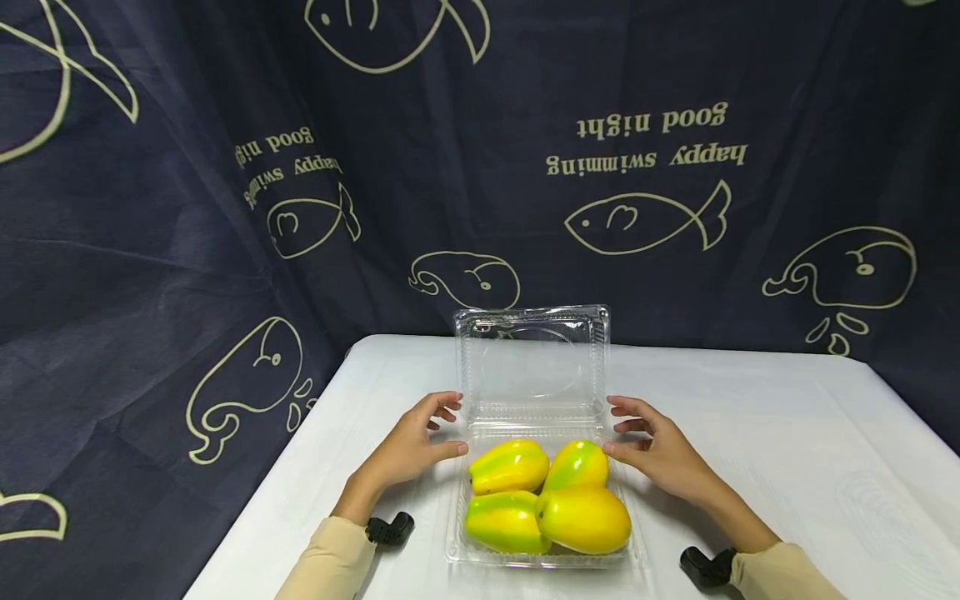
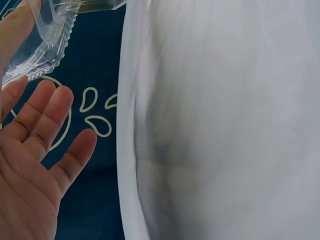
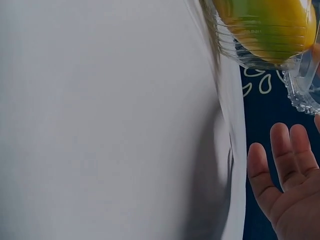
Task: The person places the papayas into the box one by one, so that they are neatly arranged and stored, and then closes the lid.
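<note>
A clear plastic clamshell box [image 1: 454,546] lies on the table with its lid [image 1: 532,367] standing raised at the back. Several glossy yellow-green fruits that look like papayas [image 1: 585,520] fill its base; one papaya [image 3: 270,30] shows through the plastic in the right wrist view. My left hand [image 1: 408,442] is at the box's left side, thumb by the rim and fingers loosely bent near the lid's lower edge. On the opposite side, my right hand [image 1: 663,454] mirrors it, its thumb close to the rim. Both hands' fingers look relaxed; whether the fingertips touch the plastic is hard to tell.
A white cloth covers the table [image 1: 795,467]. Dark blue curtains [image 1: 480,167] printed with pale fish and upside-down lettering hang behind it and along the left. Black straps with small devices [image 1: 390,529] sit on both wrists.
</note>
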Demonstrator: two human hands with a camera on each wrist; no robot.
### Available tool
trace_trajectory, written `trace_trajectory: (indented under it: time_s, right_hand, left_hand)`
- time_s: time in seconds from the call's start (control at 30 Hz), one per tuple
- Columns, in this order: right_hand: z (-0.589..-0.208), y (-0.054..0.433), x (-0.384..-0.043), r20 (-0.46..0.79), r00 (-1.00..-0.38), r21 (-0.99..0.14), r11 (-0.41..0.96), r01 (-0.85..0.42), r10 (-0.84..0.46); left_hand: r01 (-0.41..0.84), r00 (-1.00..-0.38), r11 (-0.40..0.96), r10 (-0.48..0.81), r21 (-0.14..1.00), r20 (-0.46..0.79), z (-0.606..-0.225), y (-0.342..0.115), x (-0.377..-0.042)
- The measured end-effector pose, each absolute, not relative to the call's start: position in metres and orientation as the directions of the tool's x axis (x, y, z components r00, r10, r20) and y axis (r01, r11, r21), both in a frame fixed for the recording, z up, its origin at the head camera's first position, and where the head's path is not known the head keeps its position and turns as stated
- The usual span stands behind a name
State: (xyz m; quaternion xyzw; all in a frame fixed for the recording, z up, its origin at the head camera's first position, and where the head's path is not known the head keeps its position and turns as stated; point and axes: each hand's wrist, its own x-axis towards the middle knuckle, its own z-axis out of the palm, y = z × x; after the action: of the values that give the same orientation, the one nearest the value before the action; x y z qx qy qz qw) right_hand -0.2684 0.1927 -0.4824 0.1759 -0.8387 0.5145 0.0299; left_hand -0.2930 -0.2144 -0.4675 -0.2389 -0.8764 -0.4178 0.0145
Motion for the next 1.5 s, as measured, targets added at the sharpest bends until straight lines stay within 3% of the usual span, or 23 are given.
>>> trace_trajectory:
  time_s: [0.7,1.03,1.5]
  right_hand:
    - [-0.483,0.196,-0.262,0.276,-0.923,-0.83,0.418,-0.37,-0.269]
    - [-0.484,0.197,-0.256,0.314,-0.913,-0.776,0.483,-0.405,-0.262]
    - [-0.481,0.203,-0.245,0.317,-0.894,-0.781,0.448,-0.435,-0.316]
  left_hand:
    - [0.572,-0.82,0.608,0.442,0.551,0.363,-0.469,-0.215,-0.283]
    - [0.598,-0.802,0.598,0.433,0.534,0.412,-0.467,-0.213,-0.276]
    - [0.546,-0.82,0.581,0.518,0.603,0.244,-0.459,-0.225,-0.256]
